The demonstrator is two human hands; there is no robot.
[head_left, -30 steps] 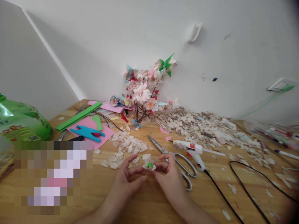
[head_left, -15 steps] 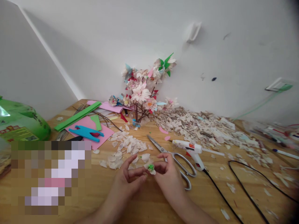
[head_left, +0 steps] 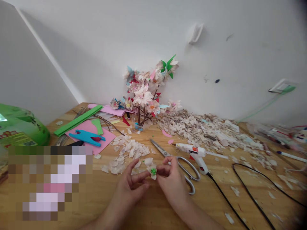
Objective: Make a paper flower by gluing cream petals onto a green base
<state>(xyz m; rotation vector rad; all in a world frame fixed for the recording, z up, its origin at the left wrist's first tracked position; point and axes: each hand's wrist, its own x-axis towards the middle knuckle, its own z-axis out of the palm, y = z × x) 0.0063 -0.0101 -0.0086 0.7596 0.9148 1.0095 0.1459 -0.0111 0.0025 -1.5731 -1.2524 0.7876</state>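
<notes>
A small handmade flower (head_left: pixel 153 172) with pale petals and a green centre is held low over the table. My right hand (head_left: pixel 171 179) pinches it from the right, thumb and fingers closed at its edge. From the left, a fingertip of my left hand (head_left: pixel 133 183) touches the petals, while its thumb and index finger stand apart. Just behind the flower lies a loose white petal piece (head_left: pixel 148 161) with a green tip. Metal scissors (head_left: pixel 183 162) rest partly behind my right hand, their handles to its right.
Beyond my hands is a heap of pale petals (head_left: pixel 133 147). A hot glue gun (head_left: pixel 195 153) lies to the right, its black cord (head_left: pixel 225 199) running forward. Finished flowers (head_left: pixel 144 94) stand against the wall. Dry scraps (head_left: pixel 199 127) cover the back right; coloured paper (head_left: pixel 107 135) lies left.
The view has shifted slightly, so things sit a little further left. My left thumb has drawn a little away from the flower; my right hand keeps its pinch.
</notes>
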